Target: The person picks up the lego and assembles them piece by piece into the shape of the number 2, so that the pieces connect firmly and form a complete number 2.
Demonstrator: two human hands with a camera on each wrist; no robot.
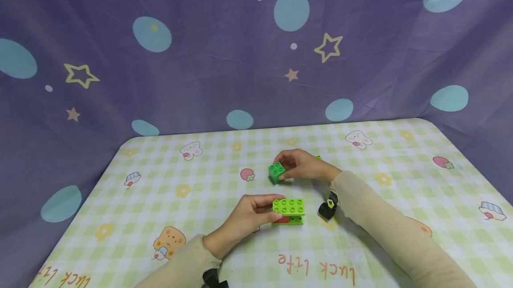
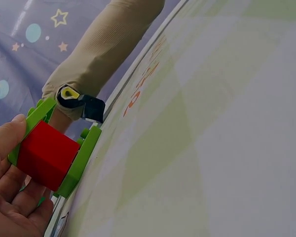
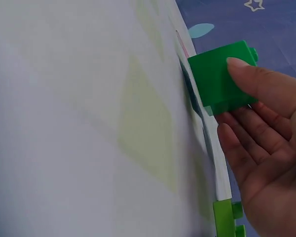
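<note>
My left hand [image 1: 248,217] grips a small stack of toy building bricks. A lime green plate [image 1: 288,207] with studs forms its top. Below lies a second lime green plate [image 2: 81,163], and a red brick [image 2: 48,155] sits between the two at one end. Farther back, my right hand [image 1: 302,164] pinches a darker green brick [image 1: 276,171] between thumb and fingers. In the right wrist view, the thumb presses the flat side of this green brick [image 3: 224,76], whose lower edge is close to the tabletop. Whether it touches cannot be told.
A lime green piece [image 1: 318,157] shows partly behind the right wrist. The table [image 1: 224,261] has a checked cloth with printed figures. A purple curtain [image 1: 208,79] rises behind the far edge. Black straps [image 1: 329,208] circle the wrists.
</note>
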